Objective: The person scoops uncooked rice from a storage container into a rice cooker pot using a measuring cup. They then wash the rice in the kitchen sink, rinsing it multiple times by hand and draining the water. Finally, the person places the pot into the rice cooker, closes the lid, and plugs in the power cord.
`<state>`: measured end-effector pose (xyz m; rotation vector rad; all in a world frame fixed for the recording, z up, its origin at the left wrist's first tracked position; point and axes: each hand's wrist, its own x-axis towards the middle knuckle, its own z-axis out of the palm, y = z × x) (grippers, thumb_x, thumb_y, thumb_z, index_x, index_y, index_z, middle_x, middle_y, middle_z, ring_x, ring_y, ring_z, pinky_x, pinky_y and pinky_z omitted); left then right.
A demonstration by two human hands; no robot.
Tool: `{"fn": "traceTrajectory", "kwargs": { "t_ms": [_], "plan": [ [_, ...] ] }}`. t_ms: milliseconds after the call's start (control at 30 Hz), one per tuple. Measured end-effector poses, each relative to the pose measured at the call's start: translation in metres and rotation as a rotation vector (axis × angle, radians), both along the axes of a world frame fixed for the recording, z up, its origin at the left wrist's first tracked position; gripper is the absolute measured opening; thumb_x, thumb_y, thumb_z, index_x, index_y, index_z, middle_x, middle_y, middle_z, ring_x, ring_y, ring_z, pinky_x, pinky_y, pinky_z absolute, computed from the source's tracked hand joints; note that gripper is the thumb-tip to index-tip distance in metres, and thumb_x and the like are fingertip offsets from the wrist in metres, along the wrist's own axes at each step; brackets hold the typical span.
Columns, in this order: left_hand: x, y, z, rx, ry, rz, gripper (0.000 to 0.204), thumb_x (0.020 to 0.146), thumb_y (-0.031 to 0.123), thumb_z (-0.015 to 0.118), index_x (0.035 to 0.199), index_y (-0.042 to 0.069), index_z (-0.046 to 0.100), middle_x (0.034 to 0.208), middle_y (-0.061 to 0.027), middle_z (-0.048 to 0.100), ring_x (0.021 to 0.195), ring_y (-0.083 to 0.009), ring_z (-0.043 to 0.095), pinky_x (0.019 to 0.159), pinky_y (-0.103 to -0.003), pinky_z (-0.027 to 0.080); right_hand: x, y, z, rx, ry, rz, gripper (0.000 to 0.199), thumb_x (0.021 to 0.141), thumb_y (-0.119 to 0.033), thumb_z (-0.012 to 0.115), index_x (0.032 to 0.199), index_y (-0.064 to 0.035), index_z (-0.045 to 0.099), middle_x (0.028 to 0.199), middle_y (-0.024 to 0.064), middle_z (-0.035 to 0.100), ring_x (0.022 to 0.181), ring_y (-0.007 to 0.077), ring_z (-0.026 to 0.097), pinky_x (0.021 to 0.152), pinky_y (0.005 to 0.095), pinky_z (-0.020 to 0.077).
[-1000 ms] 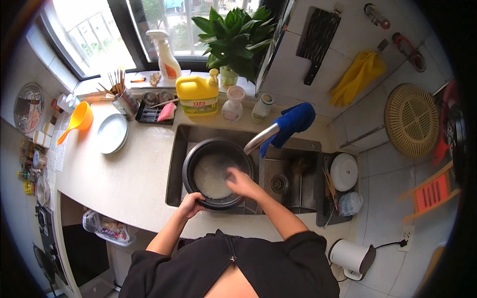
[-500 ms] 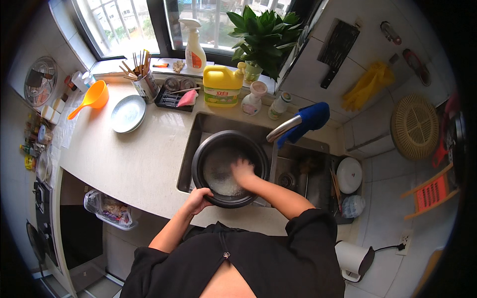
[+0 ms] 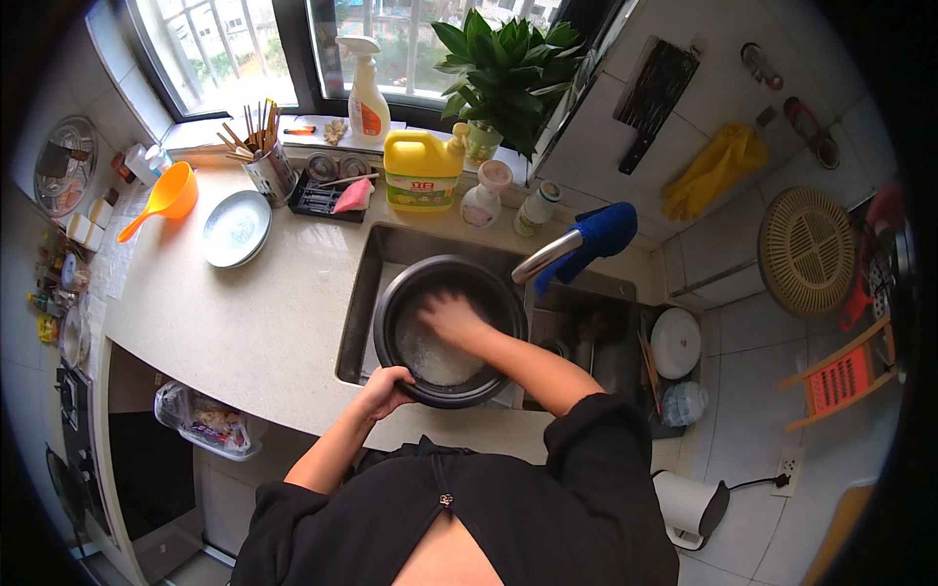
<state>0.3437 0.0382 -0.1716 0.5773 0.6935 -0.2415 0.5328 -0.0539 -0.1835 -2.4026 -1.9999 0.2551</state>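
Head view: pot sits in left basin, presumably so slop drains. Left hand has its grip clenched on the pot's near-left side, likely steadying it. Right hand is inside by pale grains, grip released, splayed; blur hides contact.

Loose black top, wide sleeves, small clasp above triangular opening.

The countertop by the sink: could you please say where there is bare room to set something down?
The widest bare countertop lies in front of the plates and black tray, left of the sink. Behind the sink it is crowded: yellow jug, two bottles, faucet.
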Motion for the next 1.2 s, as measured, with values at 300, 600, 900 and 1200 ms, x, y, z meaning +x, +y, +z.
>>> {"fn": "traceTrajectory", "kwargs": {
  "t_ms": [300,600,900,1200],
  "plan": [
    [0.010,-0.010,0.006,0.050,-0.026,0.071,0.023,0.068,-0.002,0.046,0.090,-0.008,0.049,0.082,-0.0163,0.057,0.072,-0.0294,0.060,0.069,-0.045,0.052,-0.060,-0.010,-0.012,-0.291,0.557,-0.413,0.042,0.079,-0.023,0.048,0.118,-0.0074,0.045,0.119,0.0295,0.037,0.105,0.0443,0.045,0.085,0.0448,0.0413],
    [0.003,-0.011,0.004,0.001,-0.031,0.101,0.025,0.067,-0.004,0.046,0.092,-0.007,0.049,0.083,-0.0157,0.057,0.074,-0.0280,0.059,0.068,-0.045,0.052,-0.018,0.011,-0.037,-0.194,0.089,-0.407,0.036,0.077,-0.015,0.048,0.113,-0.0114,0.047,0.112,0.0243,0.043,0.097,0.0398,0.051,0.078,0.0495,0.0441],
    [0.010,-0.001,0.017,0.179,-0.078,0.037,0.035,0.067,-0.004,0.045,0.102,-0.003,0.045,0.089,-0.0120,0.055,0.078,-0.0253,0.058,0.067,-0.044,0.052,-0.018,0.023,-0.029,0.059,0.088,-0.384,0.033,0.076,-0.015,0.047,0.108,-0.0124,0.053,0.112,0.0195,0.044,0.102,0.0400,0.044,0.078,0.0471,0.0447],
    [0.012,0.009,0.031,0.216,-0.061,0.087,0.027,0.066,-0.005,0.047,0.092,-0.003,0.050,0.080,-0.0109,0.056,0.073,-0.0242,0.059,0.065,-0.044,0.051,-0.009,0.021,0.006,0.235,0.016,-0.148,0.026,0.075,-0.019,0.048,0.098,-0.0127,0.058,0.108,0.0150,0.047,0.102,0.0303,0.044,0.081,0.0472,0.0376]
  ]
}}
